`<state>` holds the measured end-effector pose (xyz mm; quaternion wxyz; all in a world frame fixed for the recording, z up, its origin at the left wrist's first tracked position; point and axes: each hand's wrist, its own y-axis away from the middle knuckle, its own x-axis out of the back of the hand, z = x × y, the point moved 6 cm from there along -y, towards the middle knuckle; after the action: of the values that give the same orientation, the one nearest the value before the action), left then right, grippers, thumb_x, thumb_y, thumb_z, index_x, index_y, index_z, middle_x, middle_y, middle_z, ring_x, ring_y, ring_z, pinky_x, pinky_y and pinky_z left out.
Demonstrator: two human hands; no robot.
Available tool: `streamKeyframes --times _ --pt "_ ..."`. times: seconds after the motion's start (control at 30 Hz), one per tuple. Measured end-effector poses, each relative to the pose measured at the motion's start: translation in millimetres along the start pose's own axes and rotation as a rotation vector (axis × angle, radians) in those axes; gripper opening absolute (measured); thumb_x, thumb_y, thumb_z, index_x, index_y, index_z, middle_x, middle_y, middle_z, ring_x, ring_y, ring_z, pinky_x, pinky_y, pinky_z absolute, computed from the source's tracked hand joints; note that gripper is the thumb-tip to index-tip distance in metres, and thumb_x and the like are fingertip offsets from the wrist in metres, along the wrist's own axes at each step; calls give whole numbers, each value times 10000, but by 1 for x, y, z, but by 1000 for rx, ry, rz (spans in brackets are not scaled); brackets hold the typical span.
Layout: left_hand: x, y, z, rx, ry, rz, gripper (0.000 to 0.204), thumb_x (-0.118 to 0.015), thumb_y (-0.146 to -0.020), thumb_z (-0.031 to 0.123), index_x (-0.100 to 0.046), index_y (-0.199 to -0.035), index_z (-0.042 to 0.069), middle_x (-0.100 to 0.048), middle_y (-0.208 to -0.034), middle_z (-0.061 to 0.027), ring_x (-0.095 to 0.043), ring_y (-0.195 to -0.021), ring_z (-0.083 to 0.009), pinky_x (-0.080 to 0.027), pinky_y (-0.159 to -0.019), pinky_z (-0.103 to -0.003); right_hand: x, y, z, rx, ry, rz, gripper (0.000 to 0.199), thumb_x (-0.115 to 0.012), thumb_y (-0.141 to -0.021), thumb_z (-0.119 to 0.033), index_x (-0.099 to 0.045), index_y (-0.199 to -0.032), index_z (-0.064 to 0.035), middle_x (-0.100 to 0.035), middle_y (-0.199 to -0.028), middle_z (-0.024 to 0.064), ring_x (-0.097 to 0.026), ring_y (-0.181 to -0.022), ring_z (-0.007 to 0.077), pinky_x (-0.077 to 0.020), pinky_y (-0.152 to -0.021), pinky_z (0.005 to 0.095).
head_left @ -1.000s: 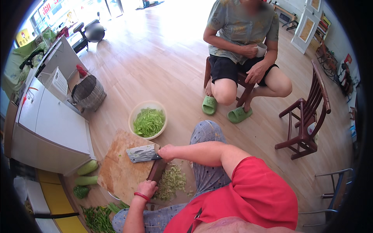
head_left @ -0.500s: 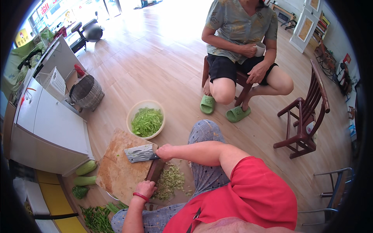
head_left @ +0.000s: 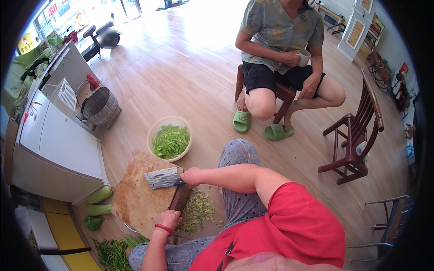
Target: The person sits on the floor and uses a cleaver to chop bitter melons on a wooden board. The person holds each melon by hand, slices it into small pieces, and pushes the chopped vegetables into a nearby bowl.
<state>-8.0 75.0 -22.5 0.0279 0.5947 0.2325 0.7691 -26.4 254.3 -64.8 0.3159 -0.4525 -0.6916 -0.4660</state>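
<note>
My right hand (head_left: pixel 191 176) is closed round the dark handle of a cleaver (head_left: pixel 162 178). The broad blade, spotted with wet bits, lies flat over the worn wooden cutting board (head_left: pixel 135 198). At the board's near edge rests my left hand (head_left: pixel 170 220), a red bangle on its wrist, its fingers curled over the rim. Just beyond the board stands a cream bowl (head_left: pixel 189 151) holding shredded green vegetable (head_left: pixel 171 142). Pale green peelings (head_left: pixel 199 210) lie heaped on the floor between my knees and the board.
Whole green gourds (head_left: pixel 100 195) and a pile of long green peppers (head_left: pixel 113 255) lie left of the board. A white cabinet (head_left: pixel 58 140) and a woven basket (head_left: pixel 101 108) stand farther left. Opposite sits a person in green slippers (head_left: pixel 242 122) with a white mug (head_left: pixel 304 58); a wooden chair (head_left: pixel 348 158) is right.
The seated person's free hand and knee have shifted slightly to the right, and one slippered foot has moved a little. My hands, the cleaver and the board look unmoved.
</note>
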Motion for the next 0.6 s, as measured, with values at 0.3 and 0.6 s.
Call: streamKeyframes --times 0.3,0.6 --pt "-1 4 1 -38 42 74 140 -463 -781 150 -580 -745 81 -587 -753 -143 -579 -725 -306 -470 -624 -414 -6 -3 -2 -11 5 24 268 -631 -632 -192 -567 -821 -13 -618 -793 154 -610 -780 301 -493 -661 388" --pt "8 4 -2 -71 -31 232 94 -497 -740 142 -550 -680 94 -572 -688 -111 -577 -670 -270 -465 -577 -388 0 -4 1 2 31 42 260 -634 -648 -234 -577 -805 -34 -623 -801 152 -614 -773 299 -498 -659 388"
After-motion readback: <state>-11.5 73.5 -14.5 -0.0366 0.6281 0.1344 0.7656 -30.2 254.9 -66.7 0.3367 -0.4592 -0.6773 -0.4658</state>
